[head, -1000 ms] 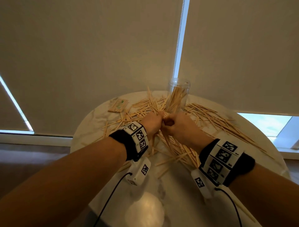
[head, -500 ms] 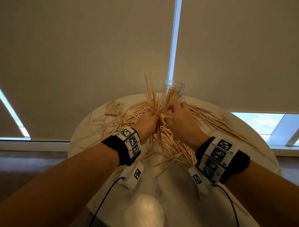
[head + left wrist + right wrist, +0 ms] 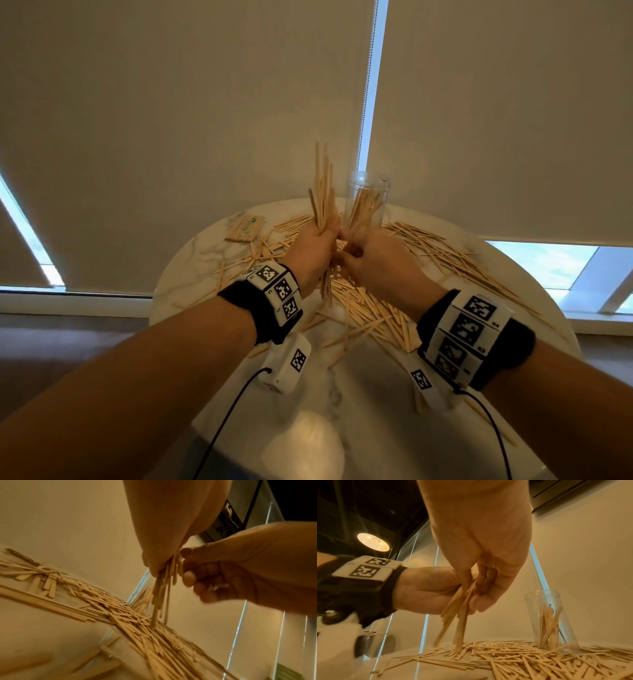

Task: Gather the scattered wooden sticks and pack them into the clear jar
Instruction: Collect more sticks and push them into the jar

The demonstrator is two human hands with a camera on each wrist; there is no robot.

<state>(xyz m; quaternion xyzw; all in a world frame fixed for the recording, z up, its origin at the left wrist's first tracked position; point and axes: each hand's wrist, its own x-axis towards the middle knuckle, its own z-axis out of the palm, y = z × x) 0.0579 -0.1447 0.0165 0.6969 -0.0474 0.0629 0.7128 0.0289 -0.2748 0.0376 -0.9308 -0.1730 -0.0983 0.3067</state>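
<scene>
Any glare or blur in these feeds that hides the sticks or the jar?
Head view: bright glare patch on the table, clear of the sticks; jar sharp. Left wrist view: right hand fingertips motion-blurred. Right wrist view: ceiling lamp flares, and the bundle tips smear.

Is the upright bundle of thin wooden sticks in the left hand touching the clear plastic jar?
Apart. The head view shows blind between the bundle of sticks in the left hand and the clear jar.

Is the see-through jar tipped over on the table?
No, the clear jar stands upright on the table with some wooden sticks leaning inside it.
</scene>
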